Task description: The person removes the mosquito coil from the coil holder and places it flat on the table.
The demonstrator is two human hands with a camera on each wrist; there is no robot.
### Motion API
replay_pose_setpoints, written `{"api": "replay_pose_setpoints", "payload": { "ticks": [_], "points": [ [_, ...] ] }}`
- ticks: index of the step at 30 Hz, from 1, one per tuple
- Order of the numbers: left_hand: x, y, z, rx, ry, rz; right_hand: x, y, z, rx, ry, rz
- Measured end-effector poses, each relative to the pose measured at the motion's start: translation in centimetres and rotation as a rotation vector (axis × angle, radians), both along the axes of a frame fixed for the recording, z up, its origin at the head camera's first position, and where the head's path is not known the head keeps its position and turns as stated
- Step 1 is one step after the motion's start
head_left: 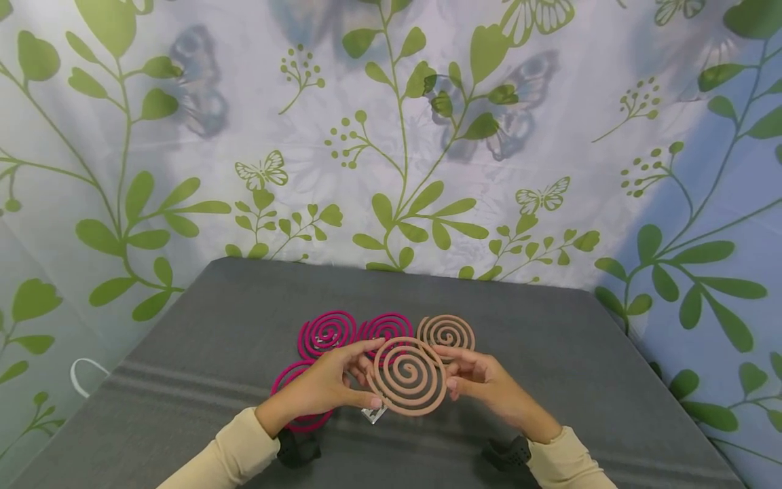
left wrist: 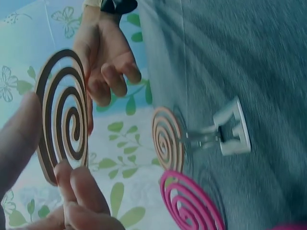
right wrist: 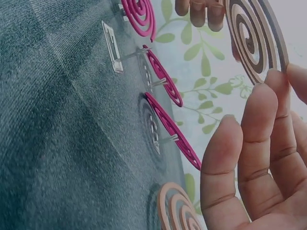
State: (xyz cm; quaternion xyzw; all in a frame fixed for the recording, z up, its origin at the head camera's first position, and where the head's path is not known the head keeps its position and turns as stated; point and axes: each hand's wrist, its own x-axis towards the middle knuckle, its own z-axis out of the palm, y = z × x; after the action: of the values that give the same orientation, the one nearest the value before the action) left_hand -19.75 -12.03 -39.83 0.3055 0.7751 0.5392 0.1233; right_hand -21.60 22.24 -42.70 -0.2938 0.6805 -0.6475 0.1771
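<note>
A light-brown mosquito coil [head_left: 408,371] is held up over the table between both hands, its spiral face towards the head camera. My left hand [head_left: 332,380] pinches its left side, thumb low on the rim and fingers higher up. On the opposite side, my right hand [head_left: 485,384] pinches the rim between thumb and index finger, its other fingers loosely curled. Below the coil, a small silver metal stand [head_left: 373,413] lies on the table, partly hidden by the coil and left thumb. The left wrist view shows that bare stand [left wrist: 235,129] with its upright prong.
Two pink coils [head_left: 328,333] and a second brown coil [head_left: 448,335] form a row behind the hands, raised on metal stands. Another pink coil [head_left: 305,428] is partly covered by the left forearm. Grey cloth covers the table [head_left: 550,326]; a leaf-patterned curtain [head_left: 293,224] hangs behind.
</note>
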Motion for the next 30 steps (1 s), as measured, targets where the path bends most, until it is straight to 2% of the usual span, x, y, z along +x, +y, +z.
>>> {"api": "replay_pose_setpoints", "payload": {
  "ticks": [6, 11, 15, 20, 25, 30],
  "points": [
    [0.3, 1.0, 0.0, 0.030, -0.015, 0.005, 0.0, 0.8, 0.3, -0.009, 0.009, -0.003],
    [0.3, 1.9, 0.1, 0.079, -0.061, -0.011, 0.0, 1.6, 0.7, -0.023, 0.020, -0.002],
    [0.2, 2.7, 0.3, 0.103, -0.072, -0.025, 0.0, 2.3, 1.1, -0.055, 0.025, 0.023],
    [0.1, 3.8, 0.5, 0.112, -0.066, -0.008, -0.1, 3.0, 1.8, -0.119, 0.043, 0.082],
    [0.0, 4.9, 0.7, 0.125, -0.063, 0.011, -0.1, 3.7, 2.4, -0.122, 0.030, 0.099],
    [0.1, 6.1, 0.8, 0.143, -0.090, 0.026, -0.4, 4.3, 2.7, -0.132, 0.038, 0.112]
  ]
}}
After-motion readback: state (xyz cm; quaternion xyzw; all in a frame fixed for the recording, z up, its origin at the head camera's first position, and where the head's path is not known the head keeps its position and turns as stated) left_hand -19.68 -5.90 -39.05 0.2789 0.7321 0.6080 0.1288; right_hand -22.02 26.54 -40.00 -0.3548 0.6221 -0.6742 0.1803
